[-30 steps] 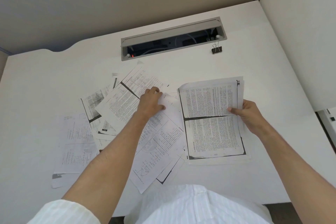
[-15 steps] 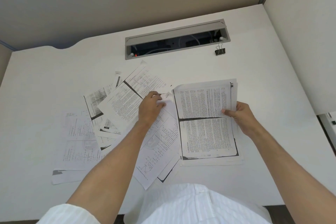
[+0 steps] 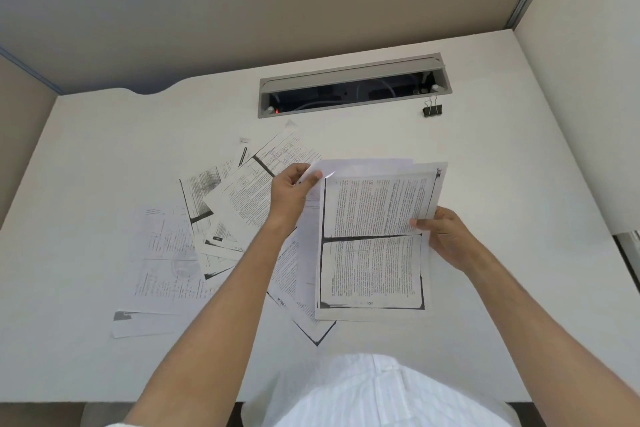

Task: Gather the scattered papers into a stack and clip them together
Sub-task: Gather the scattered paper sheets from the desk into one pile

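Observation:
My right hand grips the right edge of a small stack of printed papers, lifted slightly off the white desk. My left hand pinches the top corner of a sheet that sits behind the stack's upper left. Several other printed sheets lie scattered and overlapping on the desk to the left. A black binder clip stands near the back right, apart from both hands.
A grey cable slot with a dark opening runs along the back of the desk. Beige partition walls close the desk at the back and right. My white-clad lap shows at the bottom.
My left hand has lifted a sheet from the scattered pile and brought it up against the stack. My right hand has raised the stack and shifted it slightly left.

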A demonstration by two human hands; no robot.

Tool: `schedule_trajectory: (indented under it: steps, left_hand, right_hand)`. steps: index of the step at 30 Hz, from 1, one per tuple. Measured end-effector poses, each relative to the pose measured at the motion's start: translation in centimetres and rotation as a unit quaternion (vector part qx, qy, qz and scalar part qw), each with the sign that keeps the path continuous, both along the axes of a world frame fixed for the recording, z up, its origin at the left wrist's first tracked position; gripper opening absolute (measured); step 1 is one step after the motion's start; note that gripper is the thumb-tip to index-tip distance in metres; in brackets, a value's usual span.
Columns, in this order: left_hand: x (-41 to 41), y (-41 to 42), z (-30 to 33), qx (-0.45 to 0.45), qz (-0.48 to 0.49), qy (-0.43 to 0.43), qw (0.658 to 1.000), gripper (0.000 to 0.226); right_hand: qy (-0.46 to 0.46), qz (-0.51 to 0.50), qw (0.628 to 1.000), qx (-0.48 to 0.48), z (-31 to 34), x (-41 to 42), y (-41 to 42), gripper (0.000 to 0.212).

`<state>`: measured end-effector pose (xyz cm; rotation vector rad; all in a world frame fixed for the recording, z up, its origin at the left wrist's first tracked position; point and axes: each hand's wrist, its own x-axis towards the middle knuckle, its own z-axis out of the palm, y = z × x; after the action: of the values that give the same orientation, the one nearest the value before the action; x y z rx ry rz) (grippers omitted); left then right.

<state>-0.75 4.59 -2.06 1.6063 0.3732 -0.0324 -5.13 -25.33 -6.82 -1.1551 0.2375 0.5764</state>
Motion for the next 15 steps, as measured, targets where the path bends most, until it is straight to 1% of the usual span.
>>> schedule_trajectory:
  steps: [4, 8, 12, 14, 15]
  left_hand:
    - [-0.6, -1.2, 0.2, -0.048, 0.036, 0.016, 0.998, 0.008]
    - [-1.4, -2.3, 0.3, -0.095, 0.056, 0.042, 0.993, 0.005]
    - [-2.1, -3.0, 0.2, -0.121, 0.050, 0.058, 0.990, 0.006]
    - [-2.1, -3.1, 0.1, -0.118, 0.042, 0.068, 0.990, 0.004]
    - [-1.9, -3.0, -0.1, -0.105, 0.039, 0.072, 0.991, 0.009]
  right_hand:
    - [-0.015, -0.036, 0.999, -0.026, 0.4, -0.2, 0.7, 0.042]
    - [-0.003, -0.078, 0.996, -0.046, 0.6, -0.6, 0.7, 0.049]
    - [-0.004, -0.061, 0.997, -0.050, 0.7, -1.2, 0.7, 0.047]
    - [-0.003, -0.053, 0.997, -0.062, 0.5, -1.5, 1.0, 0.042]
    - [-0.006, -0.049, 0.996, -0.070, 0.4, -1.5, 1.1, 0.037]
